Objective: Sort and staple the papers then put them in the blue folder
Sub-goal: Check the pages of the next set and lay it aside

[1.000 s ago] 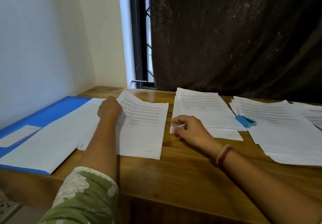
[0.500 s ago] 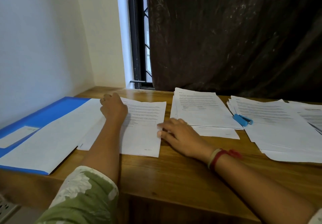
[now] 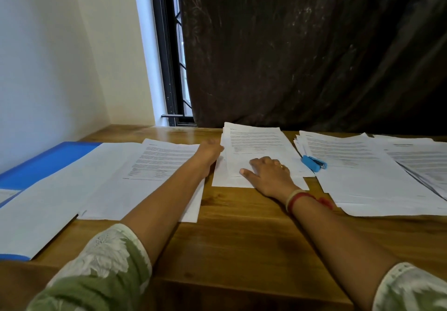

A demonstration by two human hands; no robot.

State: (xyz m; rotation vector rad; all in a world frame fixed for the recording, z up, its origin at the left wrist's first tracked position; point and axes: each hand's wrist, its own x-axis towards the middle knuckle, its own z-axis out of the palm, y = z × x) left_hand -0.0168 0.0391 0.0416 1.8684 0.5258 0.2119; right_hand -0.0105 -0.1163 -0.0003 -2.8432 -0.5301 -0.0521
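Observation:
The blue folder (image 3: pixel 46 163) lies open at the left with white sheets (image 3: pixel 55 189) across it. A printed paper (image 3: pixel 154 165) lies beside it. My left hand (image 3: pixel 209 152) reaches over that paper to the left edge of the middle paper stack (image 3: pixel 256 141) and touches it; its fingers are mostly hidden. My right hand (image 3: pixel 268 172) rests flat on the near part of that stack, fingers spread. A blue stapler (image 3: pixel 314 163) sits on the left edge of a larger paper pile (image 3: pixel 358 165) to the right.
A wooden table (image 3: pixel 242 235) carries everything. More papers (image 3: pixel 420 158) fan out at the far right. A dark curtain (image 3: pixel 314 49) hangs behind the table, with a window frame (image 3: pixel 169 68) and white wall (image 3: pixel 48 56) to the left.
My left hand left the paper by the folder and moved right to the middle stack's edge. My right hand slid from the table beside that paper onto the middle stack.

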